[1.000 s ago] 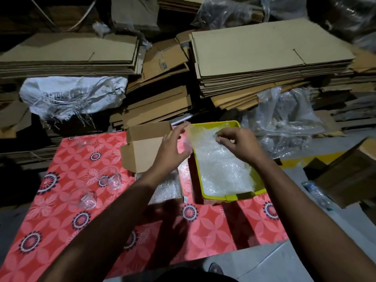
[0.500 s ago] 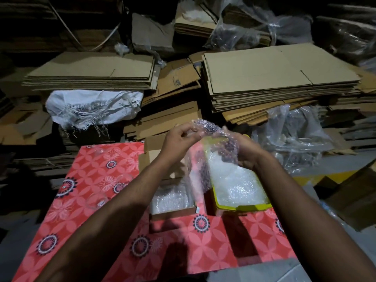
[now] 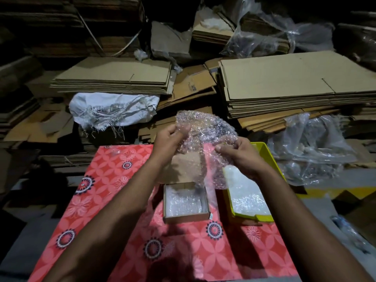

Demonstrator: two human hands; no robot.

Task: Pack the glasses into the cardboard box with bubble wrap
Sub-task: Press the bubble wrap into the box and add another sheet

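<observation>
Change: lifted since a second ago — bubble wrap sheet (image 3: 205, 135) raised out of the yellow tray (image 3: 272, 159) and now spread in the air between both hands; view tilted up as well.
Backdrop: stacks of flattened cardboard (image 3: 284, 82) behind the bench, a frayed white sack (image 3: 114, 110) at left, crumpled clear plastic (image 3: 313, 147) at right.
Bench: covered by a red patterned cloth (image 3: 105, 192) with dark round motifs.
Yellow tray: on the right part of the cloth, just beside the box, holding more white bubble wrap; far end partly hidden behind the right hand.
Bubble wrap sheet: held up above the box and the tray, crumpled along its top, lower edge hanging down toward the gap between the two.
Cardboard box (image 3: 186, 200): small, open, upright on the cloth near the middle, lined inside with bubble wrap; rear flap standing up behind it.
Left hand (image 3: 168, 141): fingers curled, pinching the left edge of the sheet.
Right hand (image 3: 238, 153): fingers curled, pinching the right edge of the sheet, over the far end of the tray.
Glasses: cannot tell whether any lie in the box; only a faint clear shape (image 3: 115, 152) visible at the far left of the cloth, too dim to name.
</observation>
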